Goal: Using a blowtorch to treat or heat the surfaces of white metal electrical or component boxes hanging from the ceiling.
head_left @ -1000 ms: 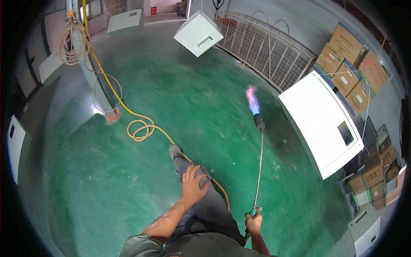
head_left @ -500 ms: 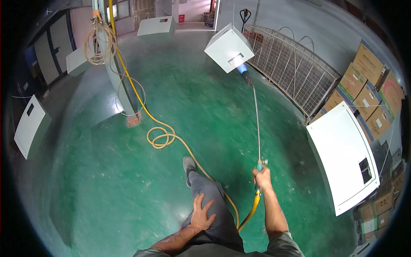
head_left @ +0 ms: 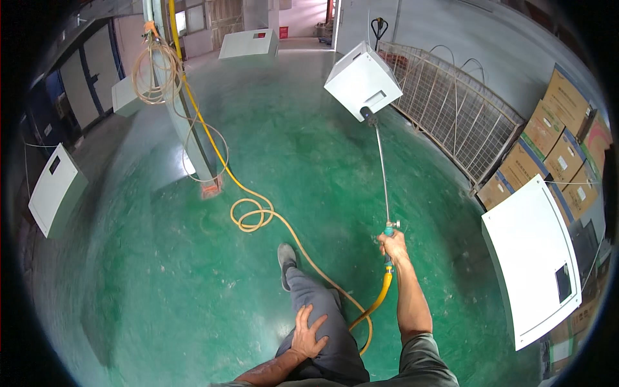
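My right hand is wrapped round the handle of a long gas torch, whose thin metal rod reaches away from me to a dark nozzle. That nozzle points at the lower corner of a white metal box with a rectangular slot, and hides part of its edge. No flame shows at the nozzle. A yellow hose runs from the torch handle down beside my leg. With fingers spread, my left hand rests on my grey-trousered left thigh and holds nothing.
White panels hang at right and left, with another white box at the back. A post carries coiled hoses. Yellow hose loops over the green floor. A wire cage and stacked cartons line the right.
The blue flame at the nozzle is no longer visible. Hanging boxes and room have shifted right in view. The torch tip now sits at the box's lower left corner. My left hand stays on my thigh.
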`<act>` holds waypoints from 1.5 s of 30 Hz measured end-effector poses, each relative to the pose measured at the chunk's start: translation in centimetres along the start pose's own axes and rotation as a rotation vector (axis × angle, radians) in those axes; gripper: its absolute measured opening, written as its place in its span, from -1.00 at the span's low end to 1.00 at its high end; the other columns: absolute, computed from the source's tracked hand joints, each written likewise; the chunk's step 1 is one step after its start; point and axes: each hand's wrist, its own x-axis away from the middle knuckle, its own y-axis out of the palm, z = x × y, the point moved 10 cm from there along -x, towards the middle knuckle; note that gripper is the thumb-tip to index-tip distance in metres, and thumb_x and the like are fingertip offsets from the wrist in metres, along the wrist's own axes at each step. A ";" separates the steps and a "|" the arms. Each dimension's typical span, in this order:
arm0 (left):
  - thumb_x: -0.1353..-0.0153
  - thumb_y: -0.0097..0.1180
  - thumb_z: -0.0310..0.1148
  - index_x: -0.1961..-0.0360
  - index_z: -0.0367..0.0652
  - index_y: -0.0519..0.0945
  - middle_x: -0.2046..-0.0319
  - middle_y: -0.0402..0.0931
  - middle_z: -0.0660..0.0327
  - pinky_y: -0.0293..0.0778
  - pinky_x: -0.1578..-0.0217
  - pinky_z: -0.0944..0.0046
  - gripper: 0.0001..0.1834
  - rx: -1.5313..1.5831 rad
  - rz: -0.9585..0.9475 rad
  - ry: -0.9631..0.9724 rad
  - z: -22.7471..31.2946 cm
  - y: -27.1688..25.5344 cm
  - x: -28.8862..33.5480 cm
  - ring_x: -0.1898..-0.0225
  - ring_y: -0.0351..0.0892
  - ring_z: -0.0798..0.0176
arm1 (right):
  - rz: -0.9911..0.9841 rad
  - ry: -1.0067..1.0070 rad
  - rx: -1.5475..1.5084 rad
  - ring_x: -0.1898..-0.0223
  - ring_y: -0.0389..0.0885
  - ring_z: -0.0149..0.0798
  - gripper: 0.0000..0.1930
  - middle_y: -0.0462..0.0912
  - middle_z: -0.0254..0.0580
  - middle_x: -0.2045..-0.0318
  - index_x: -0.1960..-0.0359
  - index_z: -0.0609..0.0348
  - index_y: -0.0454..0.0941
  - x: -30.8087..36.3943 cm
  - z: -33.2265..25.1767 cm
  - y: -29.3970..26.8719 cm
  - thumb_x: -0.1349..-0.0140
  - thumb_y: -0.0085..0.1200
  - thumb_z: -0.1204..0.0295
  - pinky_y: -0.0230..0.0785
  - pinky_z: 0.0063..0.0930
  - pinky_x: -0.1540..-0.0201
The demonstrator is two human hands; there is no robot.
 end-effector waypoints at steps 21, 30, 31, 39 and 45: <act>0.01 0.26 -0.20 -0.26 -0.12 0.43 -0.42 -0.12 -0.27 -0.01 -0.38 -0.29 -0.26 0.010 -0.014 -0.010 0.5 -0.8 -0.4 -0.41 -0.11 -0.46 | 0.082 -0.015 0.013 0.79 0.40 -0.38 -0.91 0.45 -0.30 0.67 0.43 0.23 0.45 3.4 2.5 -3.8 -0.07 0.11 0.57 0.22 -0.44 0.76; 0.01 0.28 -0.13 -0.26 -0.04 0.48 -0.42 -0.08 -0.24 0.04 -0.38 -0.27 -0.27 0.011 0.007 -0.011 0.1 -0.7 -0.7 -0.42 -0.11 -0.44 | 0.127 0.036 -0.081 0.78 0.40 -0.37 -0.92 0.45 -0.29 0.68 0.49 0.23 0.44 3.3 4.9 -5.5 -0.05 0.11 0.56 0.25 -0.44 0.74; 0.01 0.28 -0.13 -0.26 -0.04 0.48 -0.42 -0.08 -0.24 0.04 -0.38 -0.27 -0.27 0.010 0.009 -0.009 0.1 -0.8 -0.5 -0.42 -0.11 -0.44 | 0.123 0.041 -0.063 0.77 0.41 -0.36 -0.92 0.45 -0.28 0.67 0.49 0.22 0.44 3.6 5.0 -5.4 -0.05 0.11 0.56 0.25 -0.44 0.74; -0.02 0.25 -0.10 -0.25 -0.07 0.48 -0.41 -0.08 -0.24 0.04 -0.37 -0.29 -0.29 0.011 0.003 -0.008 -0.6 -0.4 -0.6 -0.41 -0.10 -0.45 | 0.114 0.072 -0.054 0.76 0.42 -0.36 -0.91 0.45 -0.28 0.67 0.51 0.19 0.45 4.7 7.9 -5.8 -0.05 0.14 0.55 0.26 -0.42 0.72; -0.03 0.25 -0.09 -0.24 -0.08 0.48 -0.41 -0.08 -0.26 0.04 -0.36 -0.31 -0.29 0.010 0.004 0.004 -0.7 -0.4 -0.5 -0.40 -0.10 -0.47 | 0.129 0.102 -0.133 0.78 0.37 -0.36 -0.88 0.42 -0.30 0.68 0.52 0.18 0.40 4.7 10.3 -7.5 -0.06 0.12 0.56 0.22 -0.43 0.75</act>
